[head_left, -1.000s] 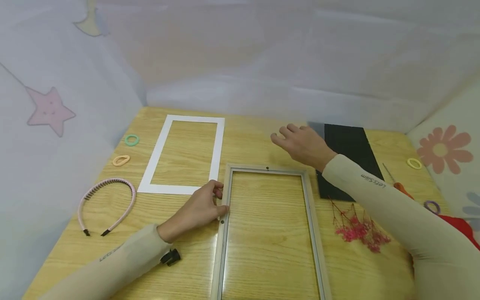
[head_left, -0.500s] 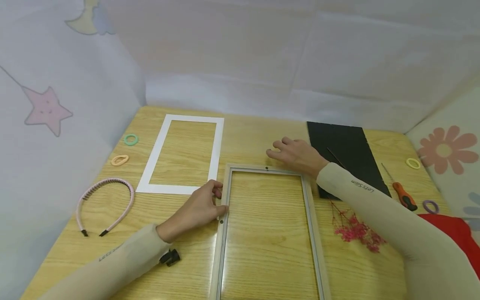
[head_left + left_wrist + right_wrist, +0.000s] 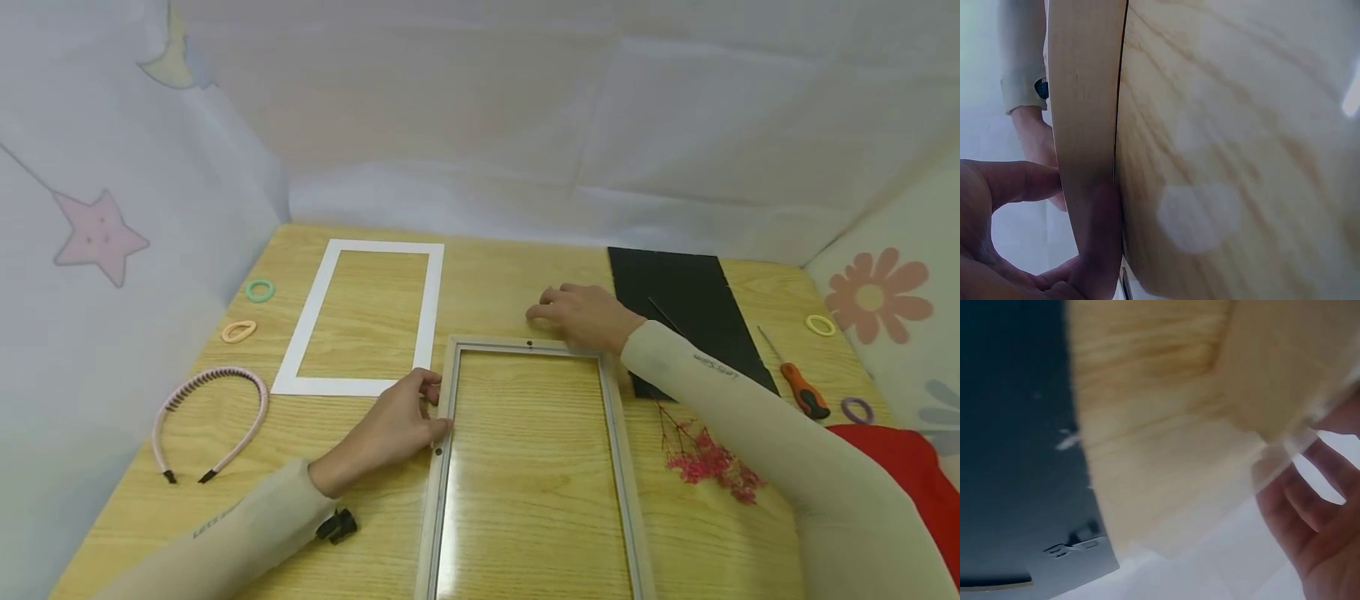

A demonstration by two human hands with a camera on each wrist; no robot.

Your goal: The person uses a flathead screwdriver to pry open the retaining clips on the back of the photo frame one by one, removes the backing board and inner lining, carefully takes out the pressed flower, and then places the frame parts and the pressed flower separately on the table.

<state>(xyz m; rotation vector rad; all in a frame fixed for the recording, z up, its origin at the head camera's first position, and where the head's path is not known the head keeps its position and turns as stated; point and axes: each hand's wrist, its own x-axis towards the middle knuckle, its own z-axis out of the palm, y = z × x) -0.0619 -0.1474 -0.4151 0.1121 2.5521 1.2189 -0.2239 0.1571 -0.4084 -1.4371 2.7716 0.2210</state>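
Note:
A pale wooden picture frame lies at the front middle of the table in the head view. My left hand grips its left side, thumb on the inner edge and fingers outside. The left wrist view shows the thumb and fingers around that wooden side. Beyond the frame's far right corner is my right hand, fingers bent. In the right wrist view its fingers and thumb pinch the edge of a clear sheet, blurred, with fingertips showing faintly through it. A white rectangular mat lies at the back left.
A black backing board lies at the back right, with a screwdriver and pink dried flowers nearby. Something red sits at the right edge. A headband and several hair ties lie about the sides.
My right hand has come down and slightly left toward the frame's far edge, uncovering more of the black board and the screwdriver. My left hand stays on the frame.

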